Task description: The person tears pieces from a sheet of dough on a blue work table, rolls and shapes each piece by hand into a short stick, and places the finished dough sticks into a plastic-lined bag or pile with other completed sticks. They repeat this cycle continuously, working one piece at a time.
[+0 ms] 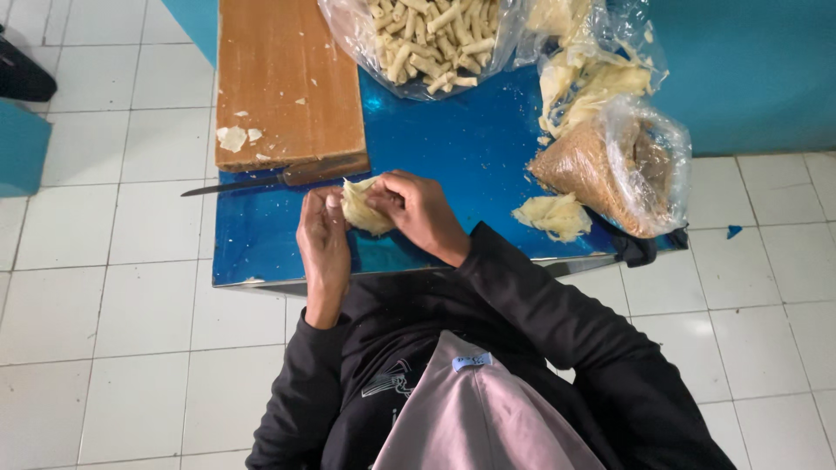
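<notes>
Both hands hold one pale yellow, crumpled sheet of dough-like wrapper point(361, 209) just above the near part of a low blue table point(461, 144). My left hand point(324, 244) cups it from the left, thumb up against its edge. My right hand point(422, 209) pinches its top right side with bent fingers. Black sleeves cover both arms.
A wooden cutting board point(287, 78) lies at the table's back left, a knife point(279, 177) along its near edge. A clear bag of short pale sticks point(431, 39), a bag of pale sheets point(592, 74), a bag of brown crumbs point(610, 170) and a loose pale heap point(553, 215) sit right. White floor tiles surround.
</notes>
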`<state>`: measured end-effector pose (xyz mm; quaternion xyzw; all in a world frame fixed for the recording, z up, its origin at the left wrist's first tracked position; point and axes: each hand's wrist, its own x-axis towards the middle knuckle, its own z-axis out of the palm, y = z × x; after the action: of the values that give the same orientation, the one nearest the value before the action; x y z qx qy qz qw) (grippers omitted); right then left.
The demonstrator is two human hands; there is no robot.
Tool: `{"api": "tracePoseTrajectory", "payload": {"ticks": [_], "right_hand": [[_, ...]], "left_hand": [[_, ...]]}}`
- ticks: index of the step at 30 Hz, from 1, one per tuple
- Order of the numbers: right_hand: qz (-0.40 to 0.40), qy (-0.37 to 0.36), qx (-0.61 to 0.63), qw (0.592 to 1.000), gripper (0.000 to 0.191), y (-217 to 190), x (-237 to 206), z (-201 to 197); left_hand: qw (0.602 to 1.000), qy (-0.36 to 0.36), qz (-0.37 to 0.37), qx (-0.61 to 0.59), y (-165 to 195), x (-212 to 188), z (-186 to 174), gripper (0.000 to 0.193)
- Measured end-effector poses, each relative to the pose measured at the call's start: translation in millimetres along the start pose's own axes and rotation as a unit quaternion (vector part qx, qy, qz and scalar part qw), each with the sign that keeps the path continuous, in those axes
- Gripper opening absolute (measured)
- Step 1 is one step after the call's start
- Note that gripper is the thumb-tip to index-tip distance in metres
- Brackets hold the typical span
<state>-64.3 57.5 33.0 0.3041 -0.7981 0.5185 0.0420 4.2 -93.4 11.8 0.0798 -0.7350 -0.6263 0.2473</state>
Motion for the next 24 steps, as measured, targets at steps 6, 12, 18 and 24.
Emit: {"api": "tracePoseTrajectory", "payload": {"ticks": [6, 12, 18, 24], "right_hand": [[0.122, -0.073, 0.124, 0.982, 0.015, 43, 0, -4], [0.235, -0.067, 0.481, 0.842, 0.004, 73, 1, -34], [0.266, -0.015, 0.44, 0.858, 0.004, 63, -13, -51], [0.166, -0.023, 0.417, 0.893, 0.01, 38, -25, -46]], "left_hand": [[0.992, 0.008, 0.018, 0.123, -8, 5, 3, 0.033], [0.988, 0.014, 0.023, 0.153, -2, 6, 2, 0.03], [0.831, 0.187, 0.275, 0.446, 34, -9, 19, 0.052], [0.991, -0.102, 0.013, -0.09, 34, -13, 48, 0.027]]}}
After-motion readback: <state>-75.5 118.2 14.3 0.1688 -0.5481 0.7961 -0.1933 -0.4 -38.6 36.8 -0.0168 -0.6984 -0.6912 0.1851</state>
